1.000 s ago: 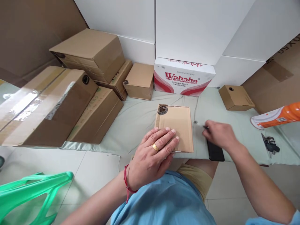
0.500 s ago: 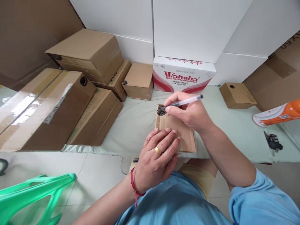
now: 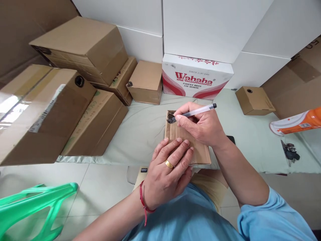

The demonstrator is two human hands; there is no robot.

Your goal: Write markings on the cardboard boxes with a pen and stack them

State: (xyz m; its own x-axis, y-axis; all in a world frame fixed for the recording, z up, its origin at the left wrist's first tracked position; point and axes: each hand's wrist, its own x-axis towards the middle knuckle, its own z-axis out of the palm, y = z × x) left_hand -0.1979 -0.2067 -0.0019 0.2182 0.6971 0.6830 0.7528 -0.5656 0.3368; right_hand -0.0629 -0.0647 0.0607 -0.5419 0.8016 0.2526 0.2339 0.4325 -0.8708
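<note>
A small flat cardboard box (image 3: 202, 152) lies near the front edge of the cloth-covered table. My left hand (image 3: 170, 164), with a gold ring and a red cord at the wrist, rests flat on its lower part, fingers stretched out. My right hand (image 3: 200, 124) pinches a pen (image 3: 200, 109) with a clear barrel and black end. The pen's tip is at a black scribbled patch (image 3: 171, 118) in the box's upper left corner. My fingers partly hide that patch.
Several cardboard boxes (image 3: 82, 50) are stacked at left, one smaller box (image 3: 145, 78) beside a white Wahaha carton (image 3: 195, 78). At right are a little box (image 3: 254, 100), an orange-and-white can (image 3: 296, 122) and keys (image 3: 291, 152). A green plastic stool (image 3: 37, 207) stands on the floor.
My right hand and the pen have shifted slightly at the black patch. The left hand stays on the box. The camera view has moved a little, and a dark object now shows beside my right wrist.
</note>
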